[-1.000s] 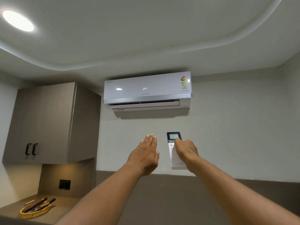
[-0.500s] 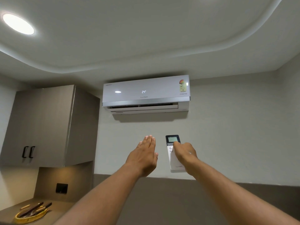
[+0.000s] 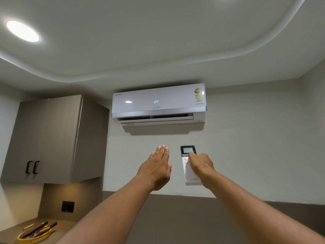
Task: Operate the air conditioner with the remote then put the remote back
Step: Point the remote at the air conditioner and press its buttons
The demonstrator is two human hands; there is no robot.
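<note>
As before, remote (image 3: 189,166) in right hand (image 3: 200,164)

Both bare arms reach forward and up. The left hand (image 3: 157,169) is flat, fingers straight and together, holding nothing. The right hand (image 3: 200,165) is curled, gripping, thumb on top.

The right hand (image 3: 200,164) holds a white remote (image 3: 189,166) upright toward the air conditioner (image 3: 158,103), which shows 24; the left hand (image 3: 156,169) hangs flat beside it.

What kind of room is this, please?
Probably a kitchen or pantry corner in a home: a wall cabinet hangs above a counter, a yellow tray of utensils sits there, and an air conditioner is wall-mounted.
</note>
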